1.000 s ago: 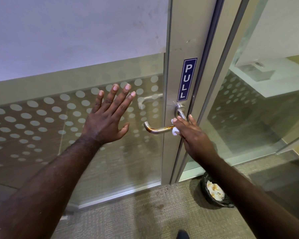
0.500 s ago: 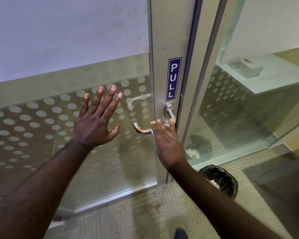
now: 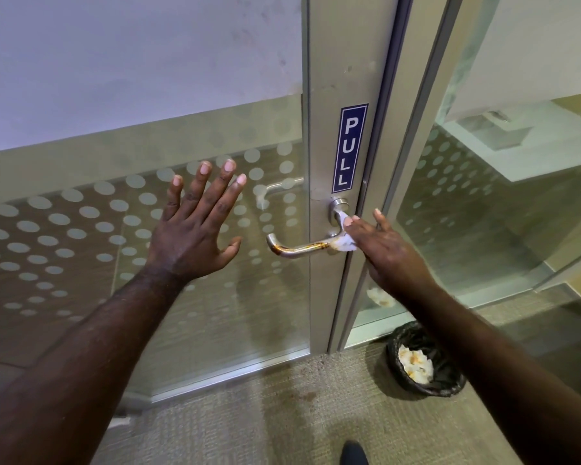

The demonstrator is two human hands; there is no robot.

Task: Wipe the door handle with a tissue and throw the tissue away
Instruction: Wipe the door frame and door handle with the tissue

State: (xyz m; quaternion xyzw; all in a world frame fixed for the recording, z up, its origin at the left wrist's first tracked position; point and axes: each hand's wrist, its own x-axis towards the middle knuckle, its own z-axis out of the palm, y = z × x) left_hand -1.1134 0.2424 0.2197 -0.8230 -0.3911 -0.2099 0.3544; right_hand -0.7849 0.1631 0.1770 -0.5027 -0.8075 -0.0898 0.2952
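Blue PULL sign [image 3: 349, 148]; perhaps a shoe tip [image 3: 353, 453].

— Where does everything sit around the door handle [image 3: 302, 248]?
— The left hand [image 3: 195, 229] lies flat on the glass to its left. The right hand [image 3: 383, 253] presses a tissue [image 3: 344, 241] on its right end.
— And the sign?
— The PULL sign [image 3: 349, 149] is directly above it. The bin [image 3: 423, 360] stands on the floor, below and to its right.
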